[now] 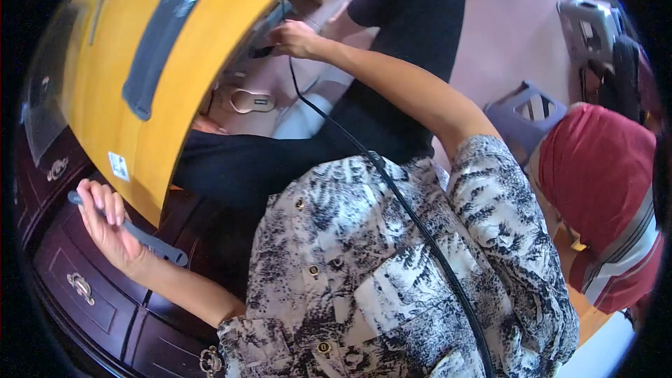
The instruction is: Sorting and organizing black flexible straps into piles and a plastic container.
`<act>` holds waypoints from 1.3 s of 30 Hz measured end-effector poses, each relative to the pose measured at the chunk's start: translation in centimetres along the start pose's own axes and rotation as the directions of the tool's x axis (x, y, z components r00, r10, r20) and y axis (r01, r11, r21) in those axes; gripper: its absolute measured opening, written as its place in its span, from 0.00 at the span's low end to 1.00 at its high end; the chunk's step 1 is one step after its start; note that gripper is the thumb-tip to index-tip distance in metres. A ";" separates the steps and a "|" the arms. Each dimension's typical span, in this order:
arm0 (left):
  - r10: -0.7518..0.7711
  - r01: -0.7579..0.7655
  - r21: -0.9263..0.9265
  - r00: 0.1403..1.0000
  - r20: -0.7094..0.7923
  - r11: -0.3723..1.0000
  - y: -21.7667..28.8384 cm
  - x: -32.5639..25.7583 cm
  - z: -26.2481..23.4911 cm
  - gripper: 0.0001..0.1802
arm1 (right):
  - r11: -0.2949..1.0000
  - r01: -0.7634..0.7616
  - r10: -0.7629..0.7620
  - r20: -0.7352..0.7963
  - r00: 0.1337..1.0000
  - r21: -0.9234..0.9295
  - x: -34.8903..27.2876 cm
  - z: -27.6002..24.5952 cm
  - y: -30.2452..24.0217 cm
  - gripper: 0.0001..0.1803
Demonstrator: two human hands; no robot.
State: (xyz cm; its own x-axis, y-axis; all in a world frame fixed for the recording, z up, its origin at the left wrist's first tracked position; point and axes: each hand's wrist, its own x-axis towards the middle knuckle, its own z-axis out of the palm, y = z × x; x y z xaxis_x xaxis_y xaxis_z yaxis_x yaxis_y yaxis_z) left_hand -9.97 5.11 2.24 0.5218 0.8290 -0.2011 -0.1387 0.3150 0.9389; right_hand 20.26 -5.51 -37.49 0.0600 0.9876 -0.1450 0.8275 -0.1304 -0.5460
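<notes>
My left hand, low on the left beside the yellow table, has its fingers wrapped round a narrow grey strip. The strip's rounded, slotted end sticks out past my wrist. My right hand reaches beyond the table's right edge, its fingers curled at a dark object that I cannot make out. A black cable runs from near that hand down across my patterned shirt. On the yellow table lies a long, wide dark grey strip with rounded ends.
A small hammer-like tool lies at the table's far left. Dark wooden drawers stand below my left hand. A slipper is on the floor. Grey plastic stools and a red cloth-covered object stand at right.
</notes>
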 end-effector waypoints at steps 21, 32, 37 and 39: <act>-0.068 0.047 -0.154 0.990 -0.127 0.987 -0.9 -0.5 7.5 0.13 | 0.888 0.099 -0.280 0.357 0.891 0.448 -11.2 -21.7 -17.8 0.17; -0.046 0.021 0.225 0.993 0.107 0.974 0.3 -1.0 10.0 0.14 | 0.640 0.304 0.006 -0.400 0.917 0.706 -6.9 -30.1 -27.4 0.10; -0.185 0.152 0.189 0.968 0.172 0.970 1.9 -1.6 9.7 0.20 | 0.446 0.285 0.015 -0.325 0.946 0.848 -4.4 -32.5 -28.1 0.09; -0.191 0.162 0.161 0.964 0.187 0.974 2.3 -2.5 8.8 0.22 | 0.268 0.307 0.088 -0.340 0.936 0.913 -2.9 -34.3 -27.8 0.12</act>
State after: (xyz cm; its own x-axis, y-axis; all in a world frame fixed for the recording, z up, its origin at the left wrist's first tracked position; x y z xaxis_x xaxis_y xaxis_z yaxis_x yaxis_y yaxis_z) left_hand -4.21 -0.34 7.37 0.6869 0.6520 -0.3211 0.0849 0.3668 0.9264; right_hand 16.23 -1.72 6.39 0.3187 0.9429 0.0971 -0.2693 0.1883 -0.9445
